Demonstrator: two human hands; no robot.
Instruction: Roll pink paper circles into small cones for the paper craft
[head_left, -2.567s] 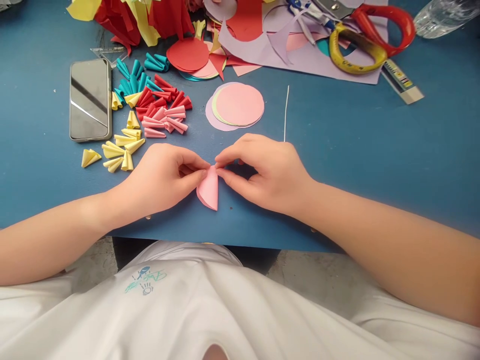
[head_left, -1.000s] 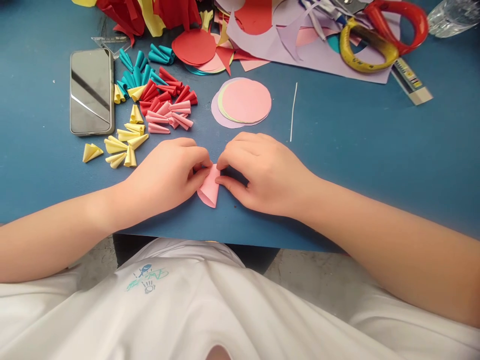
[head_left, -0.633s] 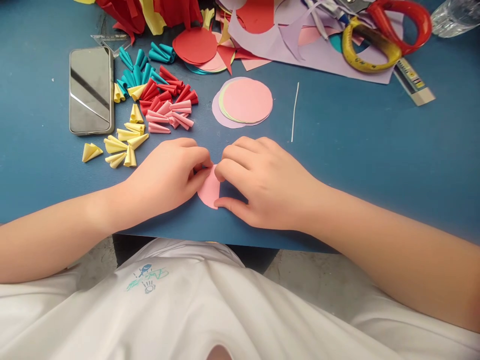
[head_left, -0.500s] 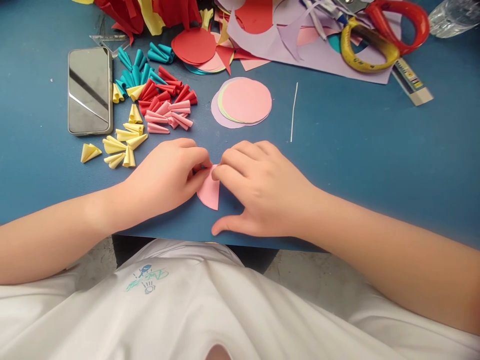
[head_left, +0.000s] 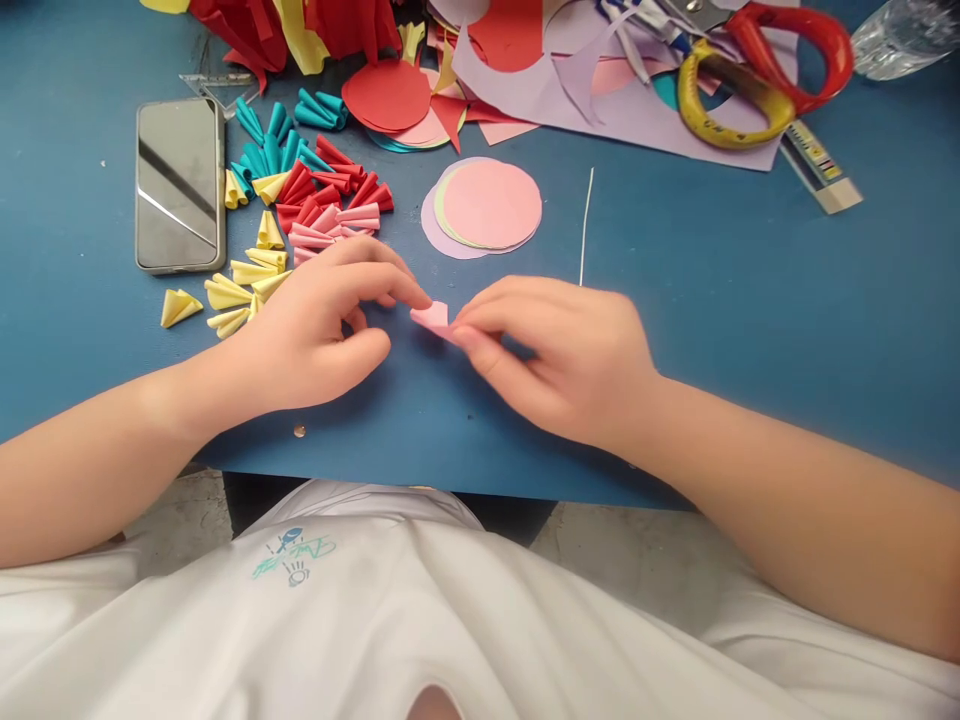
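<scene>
A small folded pink paper piece [head_left: 433, 317] is held just above the blue table [head_left: 750, 300], near its front edge. My right hand [head_left: 570, 360] pinches it from the right with thumb and forefinger. My left hand [head_left: 315, 320] touches its left tip with the forefinger, thumb curled below. Most of the paper is hidden between the fingers. A stack of paper circles [head_left: 484, 205], pink on top, lies just beyond the hands.
Several folded paper cones [head_left: 300, 200] in teal, red, pink and yellow lie at the left beside a phone [head_left: 180, 185]. Paper scraps [head_left: 600, 80], red-and-yellow scissors [head_left: 757, 65] and a ruler [head_left: 817, 165] sit at the back. A thin white stick [head_left: 586, 225] lies right of the circles.
The pink piece, earlier flat on the table as a wide cone, is now folded much smaller and lifted. Both hands moved slightly away from me.
</scene>
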